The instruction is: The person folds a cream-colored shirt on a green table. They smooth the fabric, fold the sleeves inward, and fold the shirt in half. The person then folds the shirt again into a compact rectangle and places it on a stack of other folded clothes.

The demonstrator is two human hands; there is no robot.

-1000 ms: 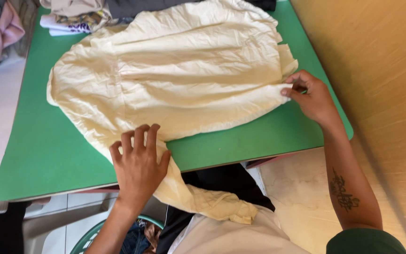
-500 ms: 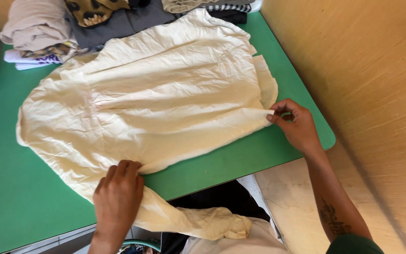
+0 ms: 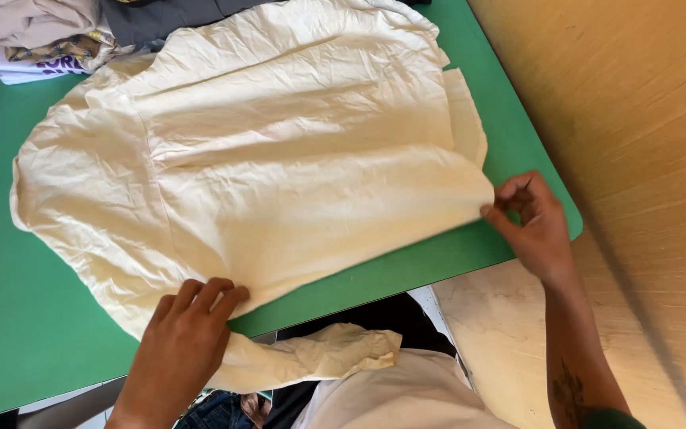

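A wrinkled cream shirt (image 3: 279, 159) lies spread flat over a green table (image 3: 17, 318). My left hand (image 3: 184, 334) rests with curled fingers on the shirt's near edge, where one sleeve (image 3: 311, 357) hangs off the table's front. My right hand (image 3: 529, 222) pinches the shirt's right hem corner between thumb and fingers near the table's right edge.
A pile of folded clothes (image 3: 49, 32), grey, beige and patterned, sits at the table's far left corner. A wooden wall (image 3: 637, 119) runs close along the right side. Pale floor (image 3: 486, 334) shows beneath the table's front right corner.
My left hand slid from the bare table onto the shirt's near edge. My right hand kept its pinch on the hem corner. The view moved closer.
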